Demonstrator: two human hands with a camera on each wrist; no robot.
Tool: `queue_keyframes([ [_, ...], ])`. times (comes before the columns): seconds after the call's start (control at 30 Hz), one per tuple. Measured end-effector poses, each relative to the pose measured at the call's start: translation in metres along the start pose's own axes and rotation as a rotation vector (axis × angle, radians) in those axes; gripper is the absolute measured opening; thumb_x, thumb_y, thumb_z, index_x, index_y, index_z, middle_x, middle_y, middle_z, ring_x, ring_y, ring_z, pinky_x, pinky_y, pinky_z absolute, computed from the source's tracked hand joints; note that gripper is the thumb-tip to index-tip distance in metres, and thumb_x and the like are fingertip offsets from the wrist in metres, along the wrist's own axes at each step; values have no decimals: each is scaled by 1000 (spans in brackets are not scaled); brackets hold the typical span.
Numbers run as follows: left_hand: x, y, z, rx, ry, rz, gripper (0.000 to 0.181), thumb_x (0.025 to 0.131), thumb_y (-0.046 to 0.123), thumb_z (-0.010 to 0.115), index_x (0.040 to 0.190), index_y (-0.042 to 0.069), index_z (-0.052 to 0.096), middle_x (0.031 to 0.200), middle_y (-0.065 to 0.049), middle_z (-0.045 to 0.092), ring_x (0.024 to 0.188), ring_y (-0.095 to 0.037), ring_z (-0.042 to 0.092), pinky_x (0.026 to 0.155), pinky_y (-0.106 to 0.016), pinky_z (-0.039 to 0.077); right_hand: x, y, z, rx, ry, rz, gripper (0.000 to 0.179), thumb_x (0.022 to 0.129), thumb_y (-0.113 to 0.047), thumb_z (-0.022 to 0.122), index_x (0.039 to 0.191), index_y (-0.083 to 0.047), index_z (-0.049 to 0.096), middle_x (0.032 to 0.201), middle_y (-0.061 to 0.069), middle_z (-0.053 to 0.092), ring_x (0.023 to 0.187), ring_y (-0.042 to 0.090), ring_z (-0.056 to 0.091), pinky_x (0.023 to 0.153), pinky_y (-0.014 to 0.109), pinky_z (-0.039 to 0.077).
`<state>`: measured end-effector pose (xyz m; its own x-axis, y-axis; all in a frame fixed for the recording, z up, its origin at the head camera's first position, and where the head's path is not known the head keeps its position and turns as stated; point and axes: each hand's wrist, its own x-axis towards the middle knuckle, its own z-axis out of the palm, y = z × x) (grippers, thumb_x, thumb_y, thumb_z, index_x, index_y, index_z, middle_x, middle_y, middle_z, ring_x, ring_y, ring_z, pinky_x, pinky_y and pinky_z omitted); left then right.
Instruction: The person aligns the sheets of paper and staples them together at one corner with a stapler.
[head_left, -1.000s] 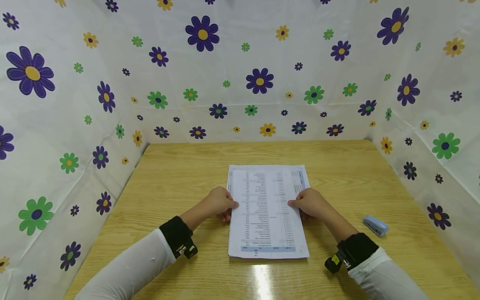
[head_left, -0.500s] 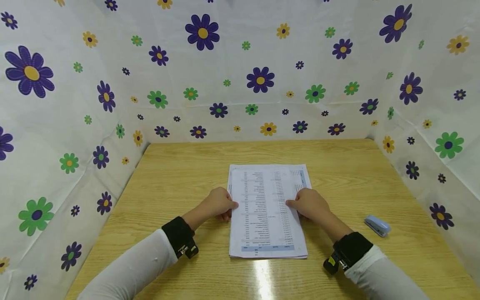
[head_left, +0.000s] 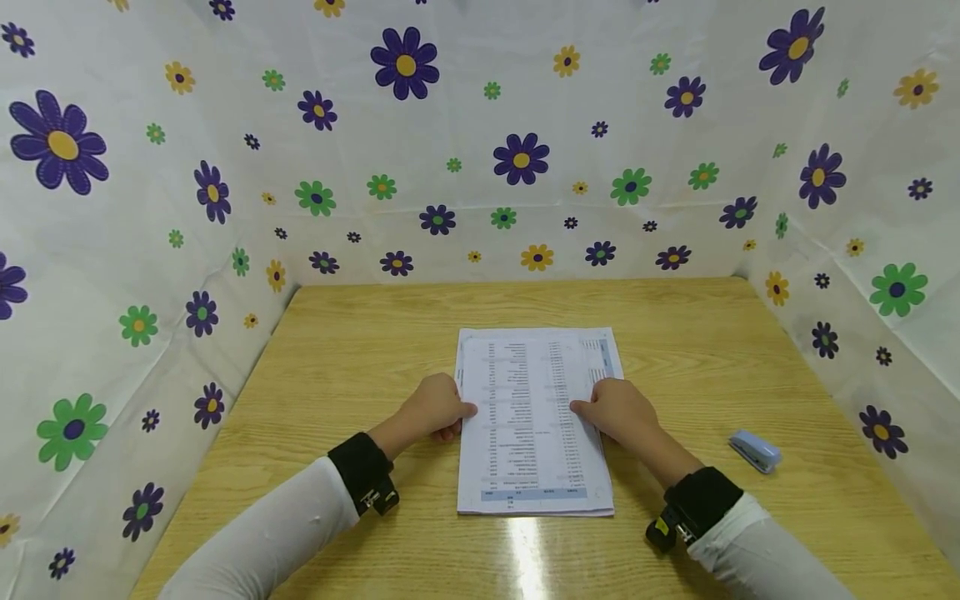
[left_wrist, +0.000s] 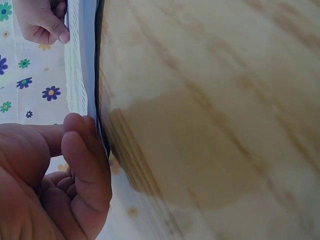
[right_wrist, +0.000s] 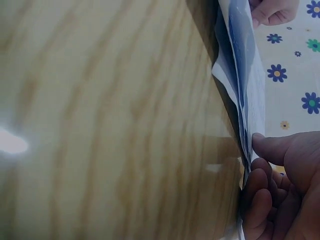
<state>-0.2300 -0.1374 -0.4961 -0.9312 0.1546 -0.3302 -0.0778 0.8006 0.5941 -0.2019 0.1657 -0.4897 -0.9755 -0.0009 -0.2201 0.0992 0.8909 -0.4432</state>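
Note:
A stack of printed paper sheets (head_left: 525, 417) lies at the middle of the table, its top sheet covered in columns of small text with a blue band at the near end. My left hand (head_left: 435, 406) pinches the stack's left edge, thumb on top and fingers tucked beneath. On the opposite edge my right hand (head_left: 621, 410) pinches the sheets in the same way. In the right wrist view the edges of the paper sheets (right_wrist: 242, 65) are fanned slightly apart beside my right hand (right_wrist: 282, 185). The left wrist view shows curled fingers of my left hand (left_wrist: 70, 175) against the paper edge.
A light blue stapler (head_left: 756, 451) lies on the wooden table (head_left: 360, 333), to the right of my right forearm. A white cloth with printed flowers (head_left: 450, 125) hangs around the back and both sides of the table.
My right hand has shifted slightly left, and the stack's near right corner has moved a little left with it. The left hand stays almost still, holding its edge.

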Motion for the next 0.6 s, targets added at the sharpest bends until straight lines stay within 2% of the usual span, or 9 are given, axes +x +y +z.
queue_keyframes([
  [0.33,-4,4,-1,70,7,-14,31,93,25,75,69,6,68,55,-6,65,46,-18,64,43,-27,52,0,1,3,-22,17,-15,35,93,-40,72,76,-10,67,65,3,57,57,17,53,47,27,33],
  [0.6,1,4,-4,80,3,-1,36,97,28,69,68,6,68,56,-6,66,47,-19,65,43,-28,52,-2,5,-5,40,48,-45,36,96,-41,69,77,-10,65,67,3,58,59,17,53,50,27,36],
])
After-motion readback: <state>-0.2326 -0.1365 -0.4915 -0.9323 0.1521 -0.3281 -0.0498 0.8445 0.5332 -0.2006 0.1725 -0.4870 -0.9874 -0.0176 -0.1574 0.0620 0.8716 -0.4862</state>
